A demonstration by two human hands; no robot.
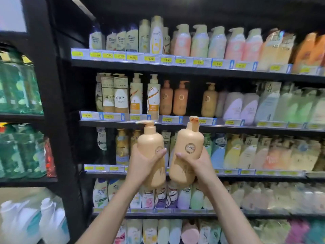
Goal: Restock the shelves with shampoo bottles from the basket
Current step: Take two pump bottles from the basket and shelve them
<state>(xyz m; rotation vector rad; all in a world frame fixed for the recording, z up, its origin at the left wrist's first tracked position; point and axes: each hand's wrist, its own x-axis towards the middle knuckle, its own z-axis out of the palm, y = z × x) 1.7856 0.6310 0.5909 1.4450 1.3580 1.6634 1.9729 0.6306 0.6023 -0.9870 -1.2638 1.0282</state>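
Note:
I hold two tan pump bottles of shampoo up in front of the shelves. My left hand (143,162) grips the left bottle (151,145) around its lower body. My right hand (197,164) grips the right bottle (189,148), whose round logo faces me. Both bottles are upright, slightly tilted, side by side and just below the second shelf (175,125). On that shelf stand three matching tan pump bottles (181,99), with a dark gap (195,99) between the second and the third (209,101). The basket is out of view.
Black shelving holds several rows of shampoo bottles with yellow price tags (149,59) along the edges. A black upright post (51,103) separates a left bay of green bottles (19,88) and white refill packs (26,221).

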